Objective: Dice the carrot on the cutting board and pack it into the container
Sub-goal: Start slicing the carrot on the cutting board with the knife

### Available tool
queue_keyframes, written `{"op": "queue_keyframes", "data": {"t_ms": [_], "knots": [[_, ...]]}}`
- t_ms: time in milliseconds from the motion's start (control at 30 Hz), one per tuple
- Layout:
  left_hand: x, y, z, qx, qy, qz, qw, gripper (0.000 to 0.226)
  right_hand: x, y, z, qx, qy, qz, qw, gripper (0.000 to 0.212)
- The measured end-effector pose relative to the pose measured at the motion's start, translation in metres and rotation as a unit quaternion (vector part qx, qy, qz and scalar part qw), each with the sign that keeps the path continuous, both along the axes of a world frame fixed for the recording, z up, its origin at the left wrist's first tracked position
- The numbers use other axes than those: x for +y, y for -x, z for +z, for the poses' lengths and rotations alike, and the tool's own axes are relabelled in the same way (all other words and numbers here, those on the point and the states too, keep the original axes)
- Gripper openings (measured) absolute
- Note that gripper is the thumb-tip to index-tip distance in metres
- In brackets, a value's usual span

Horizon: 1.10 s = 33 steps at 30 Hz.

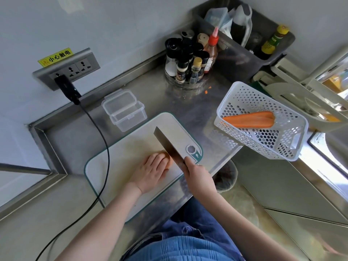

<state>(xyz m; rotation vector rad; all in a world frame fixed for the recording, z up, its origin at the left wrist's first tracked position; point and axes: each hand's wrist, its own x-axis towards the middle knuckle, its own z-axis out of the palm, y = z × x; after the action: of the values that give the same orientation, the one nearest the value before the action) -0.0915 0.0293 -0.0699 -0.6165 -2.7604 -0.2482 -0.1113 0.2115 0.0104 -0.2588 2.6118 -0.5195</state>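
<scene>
Knife (168, 146) handle clenched in right hand (200, 176); left hand (150, 171) presses carrot (168, 160).

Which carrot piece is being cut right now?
The orange carrot piece under the left hand on the white cutting board, beside the cleaver; the other carrot halves lie in the white perforated basket.

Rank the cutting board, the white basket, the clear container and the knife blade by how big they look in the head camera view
1. cutting board
2. white basket
3. Clear container and knife blade look too alike to rank; the blade shows edge-on and nearer the camera.
</scene>
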Motion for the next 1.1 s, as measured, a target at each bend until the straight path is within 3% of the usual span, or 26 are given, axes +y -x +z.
{"op": "queue_keyframes", "data": {"t_ms": [367,800,933,1100], "knots": [[0.001,0.001,-0.005,0.017,-0.018,-0.004,1.0,0.037,-0.001,-0.002,-0.011,0.025,-0.057,0.072,0.995,0.017],[0.0,0.005,-0.018,-0.014,-0.038,0.02,0.999,0.034,-0.015,0.02,-0.027,0.005,-0.028,0.075,0.997,0.018],[0.002,0.005,-0.02,0.005,-0.036,0.016,0.999,0.032,-0.022,0.025,-0.029,0.004,-0.031,0.08,0.996,0.007],[0.002,0.006,-0.015,0.01,-0.043,0.024,0.999,0.031,-0.031,0.032,-0.03,0.014,-0.024,0.09,0.996,0.012]]}}
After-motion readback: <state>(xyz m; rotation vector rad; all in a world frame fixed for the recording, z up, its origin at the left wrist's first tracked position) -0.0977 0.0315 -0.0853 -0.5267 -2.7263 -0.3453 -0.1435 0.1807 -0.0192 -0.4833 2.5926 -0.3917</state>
